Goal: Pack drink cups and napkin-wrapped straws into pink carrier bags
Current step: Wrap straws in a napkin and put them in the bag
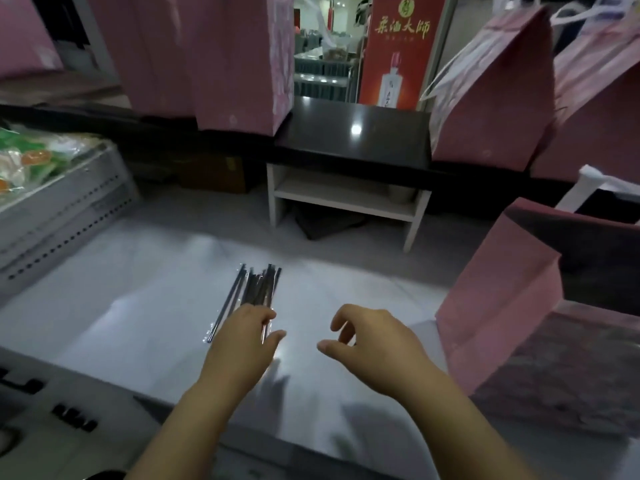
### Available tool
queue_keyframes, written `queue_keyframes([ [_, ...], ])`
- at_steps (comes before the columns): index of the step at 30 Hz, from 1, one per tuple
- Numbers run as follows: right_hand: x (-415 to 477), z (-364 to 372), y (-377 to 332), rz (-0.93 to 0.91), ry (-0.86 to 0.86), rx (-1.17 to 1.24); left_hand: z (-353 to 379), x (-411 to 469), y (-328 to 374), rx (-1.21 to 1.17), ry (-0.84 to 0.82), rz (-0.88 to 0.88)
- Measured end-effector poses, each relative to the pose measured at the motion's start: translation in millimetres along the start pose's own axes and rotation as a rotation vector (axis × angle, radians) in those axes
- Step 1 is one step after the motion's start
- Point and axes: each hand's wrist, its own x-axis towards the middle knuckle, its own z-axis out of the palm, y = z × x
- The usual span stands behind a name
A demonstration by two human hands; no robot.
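Note:
A small pile of dark straws (254, 289) in clear wrappers lies on the white counter (145, 306), pointing away from me. My left hand (244, 337) reaches over the near ends of the pile, and its fingers curl round one or two straws. To its right my right hand (367, 341) hovers above the counter with loosely curled fingers and holds nothing. An open pink carrier bag (502, 299) with a white handle stands at the right, close to my right hand. No cups or napkins are in view.
More pink bags stand on the dark upper ledge (356, 133): one at the back centre (239, 64), two at the back right (491, 98). A grey crate (69, 202) holding packaged goods sits left. A white shelf unit (346, 195) stands under the ledge. A red poster (398, 50) is behind.

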Motion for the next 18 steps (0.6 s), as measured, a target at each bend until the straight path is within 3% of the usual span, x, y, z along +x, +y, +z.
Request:
queue_keyframes([
  [6, 17, 22, 10, 0.149, -0.022, 0.018, 25, 24, -32, 0.152, -0.101, -0.022],
  [14, 23, 36, 16, 0.230, -0.037, 0.081, 31, 36, -33, 0.299, -0.061, -0.041],
  [18, 23, 39, 17, 0.236, -0.025, 0.094, 24, 39, -26, 0.262, -0.106, -0.106],
])
